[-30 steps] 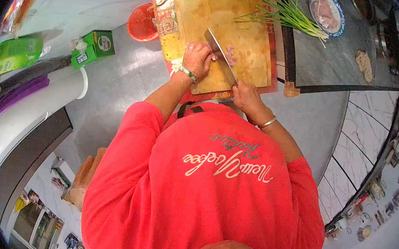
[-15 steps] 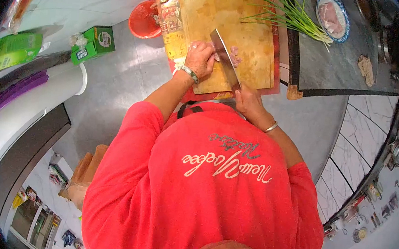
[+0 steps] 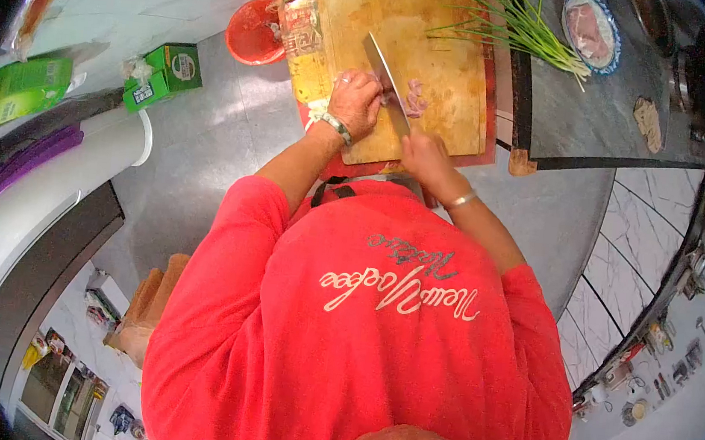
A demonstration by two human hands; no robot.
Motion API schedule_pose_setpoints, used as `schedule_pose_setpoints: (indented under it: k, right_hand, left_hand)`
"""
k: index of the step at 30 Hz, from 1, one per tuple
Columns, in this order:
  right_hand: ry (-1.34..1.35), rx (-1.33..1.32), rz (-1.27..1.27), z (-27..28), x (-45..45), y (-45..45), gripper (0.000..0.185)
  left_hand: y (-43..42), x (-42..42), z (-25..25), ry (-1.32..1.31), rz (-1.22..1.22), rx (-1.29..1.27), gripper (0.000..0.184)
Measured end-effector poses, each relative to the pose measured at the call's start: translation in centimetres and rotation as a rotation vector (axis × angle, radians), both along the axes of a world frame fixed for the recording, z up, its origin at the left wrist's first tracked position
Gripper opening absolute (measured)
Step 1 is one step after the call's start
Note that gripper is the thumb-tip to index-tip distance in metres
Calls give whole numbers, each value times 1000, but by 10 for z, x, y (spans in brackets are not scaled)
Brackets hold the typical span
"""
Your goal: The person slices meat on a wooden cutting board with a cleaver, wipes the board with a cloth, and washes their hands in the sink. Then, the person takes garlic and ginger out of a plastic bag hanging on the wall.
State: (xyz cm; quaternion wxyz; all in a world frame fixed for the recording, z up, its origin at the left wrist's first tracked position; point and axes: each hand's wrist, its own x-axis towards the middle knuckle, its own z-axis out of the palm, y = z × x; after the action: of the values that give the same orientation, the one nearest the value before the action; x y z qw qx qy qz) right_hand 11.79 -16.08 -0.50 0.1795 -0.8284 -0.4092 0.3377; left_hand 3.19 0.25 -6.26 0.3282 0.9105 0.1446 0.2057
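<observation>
On the wooden cutting board (image 3: 450, 67), my left hand (image 3: 355, 102) presses its curled fingers down on a small purplish-white piece, mostly hidden beneath the fingertips. Its kind is hard to make out; it resembles shallot. My right hand (image 3: 431, 164) grips the handle of a cleaver (image 3: 390, 88), slightly blurred. The broad blade slants up and left, close beside my left fingertips. Several thin purplish slices (image 3: 416, 98) lie just right of the blade. Long green scallions (image 3: 522, 36) spread across the board's upper right edge.
An orange-red bucket (image 3: 256, 31) stands left of the board. To the right, a dark counter (image 3: 587, 116) bears a blue-rimmed plate (image 3: 591, 30) with pale pink meat and a crumpled cloth (image 3: 647, 124). A green box (image 3: 166, 76) sits far left. More greens show at the top.
The cleaver has shifted a little up and left, and my right hand moved the same way. More purplish slices show beside the blade. My left hand stays nearly in place.
</observation>
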Motion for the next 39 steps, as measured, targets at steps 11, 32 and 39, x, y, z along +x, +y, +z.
schedule_pose_setpoints:
  k: [11,32,39]
  right_hand:
    - [-66,29,-29,-12,3,-24,16]
    - [-21,51,33,-2,-1,3,15]
    - [-196,250,13,-9,8,27,15]
  left_hand:
    - [6,-8,-2,-39,-33,-68,13]
    - [6,-4,4,39,-20,-43,15]
    - [7,-5,1,-3,-71,-46,19]
